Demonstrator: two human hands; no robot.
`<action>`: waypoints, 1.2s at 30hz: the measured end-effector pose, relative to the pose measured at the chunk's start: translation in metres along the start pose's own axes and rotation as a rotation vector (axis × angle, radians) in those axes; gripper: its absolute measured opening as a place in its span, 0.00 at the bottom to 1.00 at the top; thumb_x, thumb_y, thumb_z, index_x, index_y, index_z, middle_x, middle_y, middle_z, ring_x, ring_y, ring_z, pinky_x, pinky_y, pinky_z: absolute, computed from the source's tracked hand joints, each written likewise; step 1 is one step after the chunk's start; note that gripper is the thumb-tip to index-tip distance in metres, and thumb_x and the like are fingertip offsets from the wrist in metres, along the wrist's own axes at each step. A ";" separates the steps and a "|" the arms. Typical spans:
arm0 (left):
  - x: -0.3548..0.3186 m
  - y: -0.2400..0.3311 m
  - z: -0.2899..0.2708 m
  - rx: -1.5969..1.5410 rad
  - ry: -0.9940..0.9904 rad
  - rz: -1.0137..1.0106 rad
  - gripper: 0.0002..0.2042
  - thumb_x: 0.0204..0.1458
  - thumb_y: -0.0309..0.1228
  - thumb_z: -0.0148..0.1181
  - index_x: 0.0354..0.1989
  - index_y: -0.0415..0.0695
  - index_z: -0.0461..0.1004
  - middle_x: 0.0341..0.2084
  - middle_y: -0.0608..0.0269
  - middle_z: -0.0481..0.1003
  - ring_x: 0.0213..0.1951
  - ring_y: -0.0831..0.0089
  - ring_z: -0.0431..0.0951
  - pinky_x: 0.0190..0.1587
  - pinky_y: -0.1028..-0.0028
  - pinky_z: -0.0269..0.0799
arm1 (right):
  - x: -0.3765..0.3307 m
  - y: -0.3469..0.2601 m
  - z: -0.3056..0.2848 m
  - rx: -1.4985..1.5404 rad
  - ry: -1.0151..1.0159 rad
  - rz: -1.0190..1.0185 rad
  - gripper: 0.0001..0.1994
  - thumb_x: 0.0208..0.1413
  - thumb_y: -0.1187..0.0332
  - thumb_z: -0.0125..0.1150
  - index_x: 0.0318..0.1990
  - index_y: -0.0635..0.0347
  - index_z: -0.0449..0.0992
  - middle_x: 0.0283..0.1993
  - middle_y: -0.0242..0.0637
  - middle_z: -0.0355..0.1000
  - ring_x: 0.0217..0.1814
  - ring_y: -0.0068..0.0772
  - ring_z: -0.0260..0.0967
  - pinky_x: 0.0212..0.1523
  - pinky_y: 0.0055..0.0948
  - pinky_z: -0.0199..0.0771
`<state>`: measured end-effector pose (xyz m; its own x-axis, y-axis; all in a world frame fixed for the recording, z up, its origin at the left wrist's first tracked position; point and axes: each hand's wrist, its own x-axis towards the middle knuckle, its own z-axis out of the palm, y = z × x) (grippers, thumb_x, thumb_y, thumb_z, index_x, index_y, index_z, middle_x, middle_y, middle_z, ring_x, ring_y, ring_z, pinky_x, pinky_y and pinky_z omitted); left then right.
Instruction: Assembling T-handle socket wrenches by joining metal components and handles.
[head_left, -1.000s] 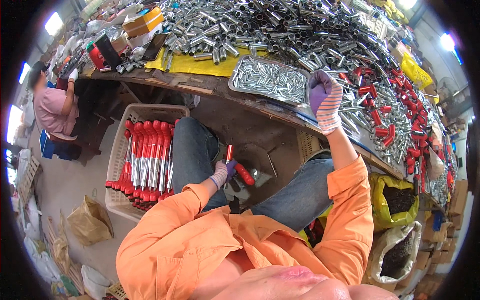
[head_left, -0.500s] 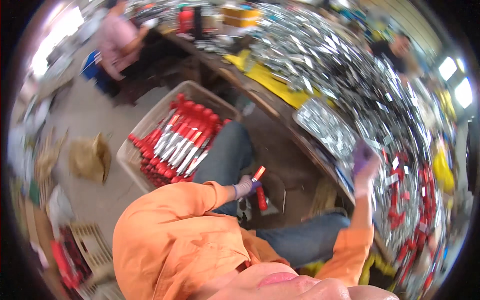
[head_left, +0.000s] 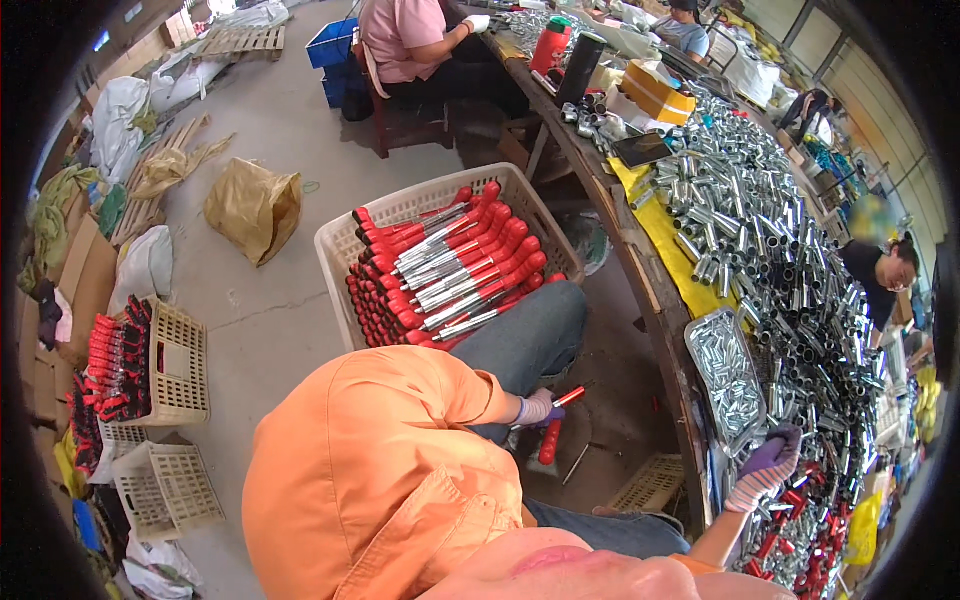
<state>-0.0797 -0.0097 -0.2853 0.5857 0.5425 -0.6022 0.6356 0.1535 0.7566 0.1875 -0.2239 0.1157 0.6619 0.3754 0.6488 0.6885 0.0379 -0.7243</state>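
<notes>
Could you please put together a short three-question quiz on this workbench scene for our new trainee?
1. True or false: the left hand holds a red-handled tool down beside the knee.
2. Which does the right hand reach toward?
A. the cream basket of red-handled tools
B. the metal tray of short silver tubes on the workbench
C. the tan sack on the floor
3. Fill in: both hands wear ____.

Key
1. True.
2. B; the hand sits at the tray's near end.
3. Gloves, with purple fingers.
</notes>
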 end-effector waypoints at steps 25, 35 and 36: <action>-0.026 0.036 0.008 0.077 0.001 0.051 0.13 0.41 0.42 0.69 0.28 0.46 0.77 0.20 0.60 0.75 0.23 0.66 0.76 0.27 0.64 0.71 | -0.018 -0.028 -0.010 -0.535 -0.185 -0.222 0.10 0.54 0.80 0.44 0.35 0.65 0.75 0.28 0.44 0.74 0.28 0.35 0.71 0.32 0.32 0.70; -0.024 0.039 0.012 -0.097 -0.100 -0.035 0.12 0.43 0.42 0.68 0.28 0.47 0.76 0.20 0.61 0.74 0.24 0.66 0.75 0.31 0.63 0.70 | -0.001 -0.078 0.020 -1.223 0.027 -0.374 0.44 0.58 0.48 0.56 0.70 0.68 0.42 0.73 0.56 0.41 0.76 0.56 0.34 0.72 0.49 0.42; -0.020 0.027 0.012 -0.131 -0.067 -0.015 0.12 0.43 0.41 0.68 0.28 0.47 0.76 0.20 0.61 0.75 0.24 0.66 0.75 0.31 0.63 0.71 | 0.000 -0.075 0.023 -1.257 -0.018 -0.376 0.41 0.60 0.52 0.54 0.70 0.68 0.42 0.73 0.56 0.42 0.76 0.56 0.36 0.72 0.46 0.44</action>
<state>-0.0678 -0.0266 -0.2557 0.6118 0.4833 -0.6262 0.5762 0.2700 0.7714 0.1288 -0.2060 0.1646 0.3730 0.5434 0.7520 0.6397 -0.7377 0.2158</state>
